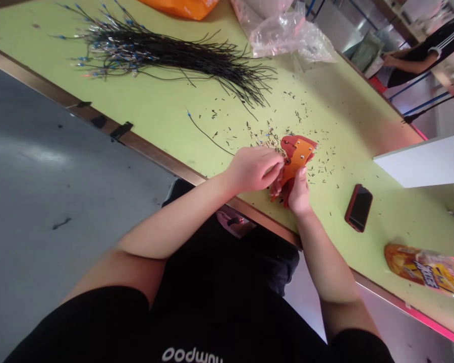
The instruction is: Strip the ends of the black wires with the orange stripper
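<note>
My right hand (299, 194) is wrapped round the handles of an orange and red wire stripper (300, 154), its head pointing away from me over the table. Close against the tool's left side, my left hand (254, 169) is closed in a pinch on a thin black wire (208, 135). That wire trails out to the left and ends in a blue-tipped terminal on the table. My fingers hide the wire's other end, so I cannot tell whether it sits in the jaws. Small black offcuts (268, 133) lie scattered around the tool.
A large bundle of black wires (181, 53) with blue and metal ends lies at the far left. Clear plastic bags (291, 38) and an orange bag (181, 6) are behind. A phone (359, 207), a drink bottle (426, 269) and a white panel (423, 160) stand right. Another person's arm (412, 65) shows beyond.
</note>
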Demonstrator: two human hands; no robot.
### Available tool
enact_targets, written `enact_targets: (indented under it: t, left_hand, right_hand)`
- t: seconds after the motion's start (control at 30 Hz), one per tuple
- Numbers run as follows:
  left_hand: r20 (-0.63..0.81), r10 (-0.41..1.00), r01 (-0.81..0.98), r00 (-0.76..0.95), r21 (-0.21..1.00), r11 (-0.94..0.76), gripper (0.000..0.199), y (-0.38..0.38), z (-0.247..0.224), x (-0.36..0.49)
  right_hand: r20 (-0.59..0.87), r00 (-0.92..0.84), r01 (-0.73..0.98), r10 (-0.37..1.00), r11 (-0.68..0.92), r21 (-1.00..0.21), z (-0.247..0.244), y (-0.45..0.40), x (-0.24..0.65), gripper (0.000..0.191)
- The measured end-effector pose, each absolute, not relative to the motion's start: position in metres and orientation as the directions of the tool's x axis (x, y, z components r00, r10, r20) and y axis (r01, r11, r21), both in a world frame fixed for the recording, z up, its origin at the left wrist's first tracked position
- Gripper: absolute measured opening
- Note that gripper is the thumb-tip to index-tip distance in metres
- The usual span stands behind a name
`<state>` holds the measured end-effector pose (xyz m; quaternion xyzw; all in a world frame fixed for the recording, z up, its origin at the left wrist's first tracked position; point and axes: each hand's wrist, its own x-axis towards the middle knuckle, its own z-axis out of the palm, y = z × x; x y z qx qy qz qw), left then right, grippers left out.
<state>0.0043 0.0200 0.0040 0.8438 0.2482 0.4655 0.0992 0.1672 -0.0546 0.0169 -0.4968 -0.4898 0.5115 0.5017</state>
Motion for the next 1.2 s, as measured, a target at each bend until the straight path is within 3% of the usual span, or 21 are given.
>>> enact_targets:
  t: [0.27,0.53,0.83,1.03,1.2]
  left_hand:
    - [0.759,0.506,0.346,0.41,0.383,-0.856,0.024,0.02,0.002,0.007]
    - [0.737,0.544,0.343,0.402,0.43,-0.835,0.027,0.025,0.004,0.003]
    - [0.703,0.58,0.408,0.412,0.427,-0.807,0.036,0.028,0.0,0.002]
    - [0.639,0.664,0.42,0.387,0.519,-0.744,0.039,0.031,-0.003,0.001]
    - [0.647,0.673,0.462,0.357,0.504,-0.73,0.041,0.03,0.001,-0.001]
  right_hand:
    - [-0.042,0.064,-0.061,0.997,-0.038,-0.997,0.016,-0.058,0.166,0.073]
    - [0.008,0.079,-0.213,0.997,0.025,-0.977,0.033,-0.055,0.18,0.074]
    - [-0.024,-0.135,-0.184,0.991,-0.049,-0.982,0.026,-0.059,0.189,0.076]
    - [-0.206,-0.337,-0.141,0.919,-0.266,-0.954,0.032,-0.059,0.216,0.093]
    - [-0.253,-0.439,-0.164,0.862,-0.354,-0.921,0.031,-0.06,0.223,0.095]
